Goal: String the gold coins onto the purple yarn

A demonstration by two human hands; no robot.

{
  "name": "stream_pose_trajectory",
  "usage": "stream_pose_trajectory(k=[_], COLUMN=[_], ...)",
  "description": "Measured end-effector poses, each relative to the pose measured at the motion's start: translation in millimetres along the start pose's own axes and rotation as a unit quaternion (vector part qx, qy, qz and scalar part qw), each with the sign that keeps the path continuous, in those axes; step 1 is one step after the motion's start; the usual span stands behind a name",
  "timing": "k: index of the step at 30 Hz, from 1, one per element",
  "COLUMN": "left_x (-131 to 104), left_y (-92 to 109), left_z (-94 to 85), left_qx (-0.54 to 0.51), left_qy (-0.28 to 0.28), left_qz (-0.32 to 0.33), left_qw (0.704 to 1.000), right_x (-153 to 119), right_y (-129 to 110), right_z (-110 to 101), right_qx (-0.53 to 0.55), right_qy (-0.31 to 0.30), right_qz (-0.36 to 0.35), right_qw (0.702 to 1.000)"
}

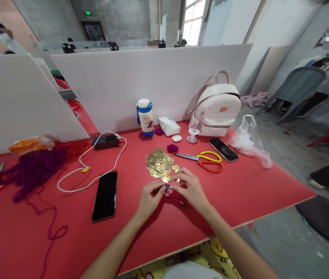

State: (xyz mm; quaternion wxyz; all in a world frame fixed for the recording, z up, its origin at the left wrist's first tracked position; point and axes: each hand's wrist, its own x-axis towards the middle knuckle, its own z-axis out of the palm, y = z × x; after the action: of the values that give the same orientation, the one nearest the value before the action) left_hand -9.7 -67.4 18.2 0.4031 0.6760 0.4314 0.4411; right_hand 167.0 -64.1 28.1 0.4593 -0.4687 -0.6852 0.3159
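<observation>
My left hand [151, 197] and my right hand [192, 190] meet over the front of the red table [141, 240]. Between their fingertips is a small piece of purple yarn [167, 186], pinched from both sides; its details are too small to make out. Just beyond my fingers lies a heap of brass coins with holes [159, 162]. Some dark cord hangs beneath my right hand, mostly in shadow. A pair of scissors [202, 158] with yellow and orange handles rests beyond my right hand, beside a small purple yarn ball [172, 148].
At left lie a black phone [105, 197], a white cable [74, 190] with a power bank [106, 142], and tangled purple yarn [36, 166]. Toward the back stand a bottle [145, 118], tissues [169, 126], a spool [192, 135] and a white backpack [216, 110]. Another phone [224, 149] lies right.
</observation>
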Motion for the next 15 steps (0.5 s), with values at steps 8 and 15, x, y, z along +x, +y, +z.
stream_pose_trajectory(k=[8,15], left_x=[-1.2,0.1], left_y=[1.5,1.3], left_z=[-0.1,0.7], left_qx=[-0.011,-0.003], left_qy=[0.0,0.005], left_qz=[-0.006,-0.005], left_qw=[1.0,1.0], right_x=[-5.3,-5.2], right_y=[-2.1,-4.6], right_z=[-4.6,-3.5], right_qx=[-0.051,-0.082], right_qy=[-0.002,0.016], right_qz=[-0.052,-0.073], right_qw=[0.997,0.994])
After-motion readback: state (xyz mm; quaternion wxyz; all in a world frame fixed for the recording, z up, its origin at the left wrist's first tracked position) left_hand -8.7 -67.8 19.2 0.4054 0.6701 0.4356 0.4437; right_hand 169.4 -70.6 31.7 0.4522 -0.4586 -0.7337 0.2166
